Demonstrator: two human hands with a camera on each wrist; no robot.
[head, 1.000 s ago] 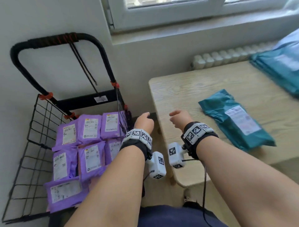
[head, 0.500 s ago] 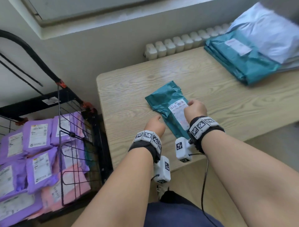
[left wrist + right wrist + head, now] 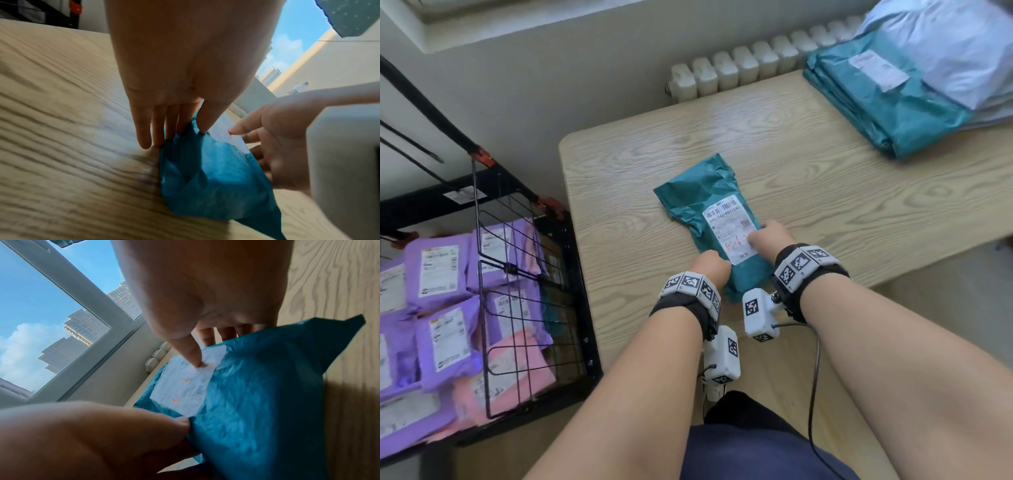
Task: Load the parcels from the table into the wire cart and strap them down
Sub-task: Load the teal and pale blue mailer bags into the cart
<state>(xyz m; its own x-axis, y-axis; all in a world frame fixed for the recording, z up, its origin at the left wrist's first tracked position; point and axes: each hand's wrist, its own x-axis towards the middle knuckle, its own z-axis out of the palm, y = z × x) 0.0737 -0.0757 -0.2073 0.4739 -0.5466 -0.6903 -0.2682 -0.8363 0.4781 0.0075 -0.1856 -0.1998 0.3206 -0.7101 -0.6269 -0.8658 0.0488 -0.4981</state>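
A crumpled teal parcel with a white label lies on the wooden table, its near end at the front edge. My left hand pinches the parcel's near left edge, thumb on top and fingers slid along and under it. My right hand grips the near right side, with its thumb pressing the label and the fingers tucked beneath the parcel. The black wire cart stands to the left of the table and holds several purple parcels and pink parcels.
A stack of teal and white parcels sits at the table's far right corner. A white radiator runs under the window behind the table. The cart's black handle bar slants up at the left.
The view swung from the cart to the table. Both hands moved from above the cart's edge to the teal parcel and took hold of its near end.
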